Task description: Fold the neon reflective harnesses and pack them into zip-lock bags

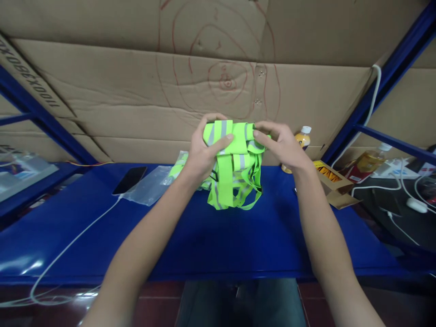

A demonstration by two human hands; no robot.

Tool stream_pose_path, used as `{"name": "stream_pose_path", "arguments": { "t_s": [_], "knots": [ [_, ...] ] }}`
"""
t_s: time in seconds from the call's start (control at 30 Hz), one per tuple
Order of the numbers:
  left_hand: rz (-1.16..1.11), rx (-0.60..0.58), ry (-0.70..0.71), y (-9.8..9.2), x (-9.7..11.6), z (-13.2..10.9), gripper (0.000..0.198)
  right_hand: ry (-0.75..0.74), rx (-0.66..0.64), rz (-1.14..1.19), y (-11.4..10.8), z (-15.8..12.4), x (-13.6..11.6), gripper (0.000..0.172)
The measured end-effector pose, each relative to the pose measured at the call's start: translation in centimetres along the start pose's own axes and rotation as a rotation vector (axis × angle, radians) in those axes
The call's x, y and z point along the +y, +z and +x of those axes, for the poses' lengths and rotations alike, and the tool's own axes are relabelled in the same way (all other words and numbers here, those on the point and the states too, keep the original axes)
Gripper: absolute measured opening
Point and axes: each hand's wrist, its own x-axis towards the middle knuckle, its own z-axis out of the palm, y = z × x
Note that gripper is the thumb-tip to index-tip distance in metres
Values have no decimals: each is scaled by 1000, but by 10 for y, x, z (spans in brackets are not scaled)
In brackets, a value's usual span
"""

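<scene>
A bundle of neon-green straps with grey reflective stripes (pixel 225 177) is held up above the blue table (pixel 218 245), its loops hanging down. My left hand (pixel 204 147) is closed round the bundle's upper left part, thumb across the front. At the upper right, my right hand (pixel 281 141) pinches a folded strap end between thumb and fingers. Behind my left wrist, more green strap material (pixel 178 165) lies in clear plastic on the table.
A black phone (pixel 130 180) with a white cable and a clear plastic bag (pixel 148 185) lie at left. At right are an orange bottle (pixel 303 137), an open carton (pixel 335 184), a tea bottle (pixel 368 162) and cables. Cardboard (pixel 119 91) stands behind.
</scene>
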Motion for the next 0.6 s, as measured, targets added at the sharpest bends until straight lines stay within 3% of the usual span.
{"name": "stream_pose_path", "arguments": {
  "t_s": [0.13, 0.27, 0.33, 0.5, 0.6],
  "knots": [
    [-163, 70, -76, -7, -9, 7, 58, -17, -35, -82, -11, -4, -2, 33],
    [-77, 107, -33, -9, -14, 8, 57, -28, 166, -285, -10, -4, 1, 23],
    [8, 103, 15, -9, -11, 7, 56, -15, 176, -296, -10, -4, 1, 28],
    [308, -98, 140, -13, 10, 3, 52, 25, -61, -115, -14, -7, -9, 58],
    [441, -229, 206, -10, 22, 1, 41, 19, -246, -82, -14, -9, -15, 51]
  ]
}}
